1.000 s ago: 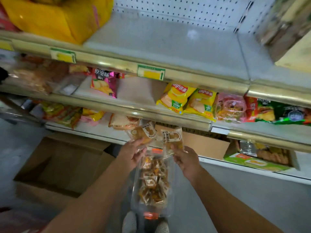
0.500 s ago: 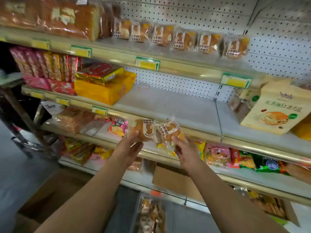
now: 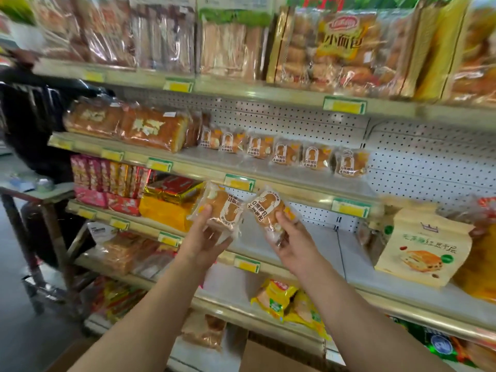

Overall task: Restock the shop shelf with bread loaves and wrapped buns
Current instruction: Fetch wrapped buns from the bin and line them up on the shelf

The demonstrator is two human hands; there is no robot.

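Both buns are rising from lower-shelf height toward the bun row (image 3: pixel 284 154). My left hand (image 3: pixel 206 237) is pinching one bun (image 3: pixel 218 210), my right hand (image 3: pixel 291 242) another (image 3: pixel 268 210). They look light, soft, crinkly; I'm gripping wrapper edges.

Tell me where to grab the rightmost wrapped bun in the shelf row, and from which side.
Pinch the rightmost wrapped bun across its left and right edges, coming from the front. It faces outward, has bare shelf to its right, and only a narrow gap to its neighbour.
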